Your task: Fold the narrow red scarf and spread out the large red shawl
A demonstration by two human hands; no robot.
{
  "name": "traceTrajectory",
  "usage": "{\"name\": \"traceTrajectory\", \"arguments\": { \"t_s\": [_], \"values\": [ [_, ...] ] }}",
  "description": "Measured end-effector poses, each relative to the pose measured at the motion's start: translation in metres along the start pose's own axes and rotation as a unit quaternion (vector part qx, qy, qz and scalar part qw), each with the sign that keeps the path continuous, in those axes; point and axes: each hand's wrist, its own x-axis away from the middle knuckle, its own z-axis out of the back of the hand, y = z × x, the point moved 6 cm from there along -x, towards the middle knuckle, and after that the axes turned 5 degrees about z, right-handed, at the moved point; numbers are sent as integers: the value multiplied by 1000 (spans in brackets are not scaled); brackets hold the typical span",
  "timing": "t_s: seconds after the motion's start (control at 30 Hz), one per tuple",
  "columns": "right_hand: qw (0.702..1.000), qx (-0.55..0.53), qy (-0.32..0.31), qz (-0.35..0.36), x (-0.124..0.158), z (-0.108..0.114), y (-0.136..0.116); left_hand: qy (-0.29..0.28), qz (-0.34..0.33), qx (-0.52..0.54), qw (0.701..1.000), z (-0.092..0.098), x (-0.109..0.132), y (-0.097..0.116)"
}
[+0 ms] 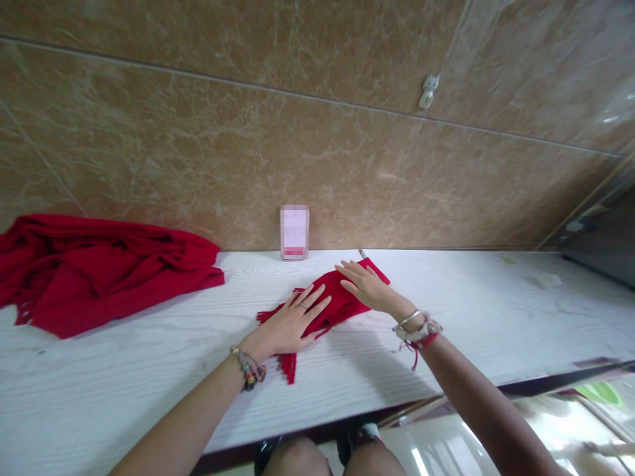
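Note:
A folded red scarf (330, 301) with fringed ends lies on the white wood-grain table, slanting up to the right. My left hand (290, 320) rests flat on its fringed left part, fingers spread, with a ring on one finger. Across the right part, my right hand (367, 287) lies palm down with its fingers stretched out. Both hands cover some of the cloth, and tassels stick out around the left wrist side. Neither hand grips the fabric.
Another red cloth (114, 271), crumpled, lies at the left against the wall. A phone (294, 231) leans upright on the tiled wall behind the scarf. A small white hook (428, 91) is fixed to the wall. The table's front edge runs above my knees; a green basin (602, 393) is at lower right.

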Motion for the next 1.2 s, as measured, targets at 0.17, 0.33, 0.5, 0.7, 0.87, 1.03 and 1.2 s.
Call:
{"name": "traceTrajectory", "arguments": {
  "t_s": [0.17,0.33,0.5,0.7,0.87,1.03,1.2],
  "values": [
    [995,68,-48,46,2,-23,9,-26,2,21,999,-7,3,-4],
    [993,77,-87,-31,24,-25,59,-37,17,46,998,-8,2,-5],
    [986,68,22,-150,31,7,71,39,79,160,983,2,-4,-23],
    [987,29,75,138,17,25,-60,51,210,332,918,5,-6,-68],
    [956,108,59,265,14,-1,-123,61,236,411,878,5,-3,-85],
    [948,125,60,286,6,-16,-129,16,226,460,859,-1,-4,-84],
    [960,94,105,241,1,-2,-124,25,250,539,804,13,3,-80]
  ]
}}
